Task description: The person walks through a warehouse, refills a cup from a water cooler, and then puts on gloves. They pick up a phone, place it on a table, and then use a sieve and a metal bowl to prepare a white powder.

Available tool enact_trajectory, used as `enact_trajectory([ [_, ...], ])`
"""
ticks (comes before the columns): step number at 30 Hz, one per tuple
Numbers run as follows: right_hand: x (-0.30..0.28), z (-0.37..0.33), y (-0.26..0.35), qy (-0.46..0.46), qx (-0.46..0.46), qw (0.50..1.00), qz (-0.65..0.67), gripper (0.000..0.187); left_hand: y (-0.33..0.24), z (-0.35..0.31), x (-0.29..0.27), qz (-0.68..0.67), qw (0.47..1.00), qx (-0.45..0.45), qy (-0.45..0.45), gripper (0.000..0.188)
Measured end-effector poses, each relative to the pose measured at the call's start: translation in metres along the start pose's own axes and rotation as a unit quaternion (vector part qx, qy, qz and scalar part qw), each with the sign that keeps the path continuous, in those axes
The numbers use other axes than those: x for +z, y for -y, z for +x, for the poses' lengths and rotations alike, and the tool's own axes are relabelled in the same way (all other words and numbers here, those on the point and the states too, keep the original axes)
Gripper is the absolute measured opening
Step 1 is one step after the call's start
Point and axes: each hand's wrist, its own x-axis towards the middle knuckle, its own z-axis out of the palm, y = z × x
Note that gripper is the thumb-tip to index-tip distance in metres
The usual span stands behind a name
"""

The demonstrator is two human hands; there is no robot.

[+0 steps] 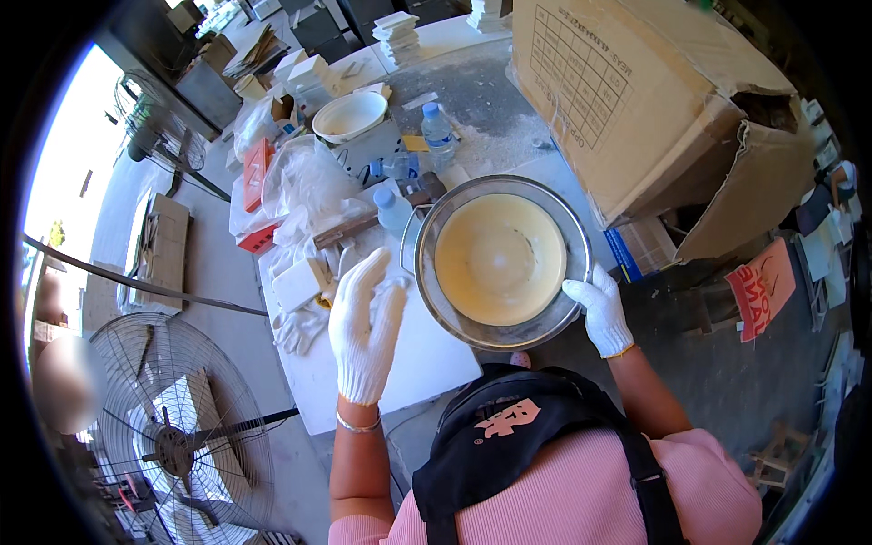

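Note:
My right hand (599, 311), in a white knit glove, grips the right rim of a round metal basin (465, 338) with a wire handle on its left side. Inside the basin sits a cream-coloured round shape (500, 259) that looks like a bowl, with a few pale spots at its centre. The basin is held over the near right edge of the white tabletop (409, 354). To the left of the basin, my left hand (367, 327), also gloved, is raised with its fingers stretched out. It holds nothing and is apart from the basin.
Behind the basin stand water bottles (438, 136) and a white oval bowl (350, 116). White gloves (300, 329) and plastic bags (313, 186) lie at left. A large cardboard box (627, 109) bounds the right; a caged fan (177, 445) stands lower left.

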Motion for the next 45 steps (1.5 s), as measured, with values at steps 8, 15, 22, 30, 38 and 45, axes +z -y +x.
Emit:
enact_trajectory([
  [8, -0.044, -0.009, -0.035, -0.027, -0.006, 1.0, 0.001, 0.051, -0.005, 0.025, 0.118, 0.295, 0.917, 0.126, 0.239, 0.061],
  [15, -0.056, 0.002, -0.06, -0.052, -0.012, 0.999, 0.011, 0.059, 0.04, 0.041, 0.184, 0.307, 0.925, 0.051, 0.216, 0.065],
  [22, -0.066, 0.007, -0.06, -0.062, 0.082, 0.994, -0.039, 0.051, 0.072, 0.046, 0.228, 0.234, 0.957, -0.015, 0.173, 0.061],
  [30, -0.065, 0.007, -0.052, -0.076, 0.123, 0.989, -0.041, 0.046, 0.063, 0.057, 0.233, 0.281, 0.93, -0.053, 0.231, 0.068],
  [38, -0.069, 0.01, -0.057, -0.073, 0.162, 0.984, -0.031, 0.039, 0.069, 0.043, 0.224, 0.226, 0.924, 0.063, 0.3, 0.074],
  [45, -0.073, 0.018, -0.063, -0.091, 0.135, 0.986, -0.046, 0.036, 0.041, 0.016, 0.216, 0.264, 0.857, 0.17, 0.409, 0.07],
])
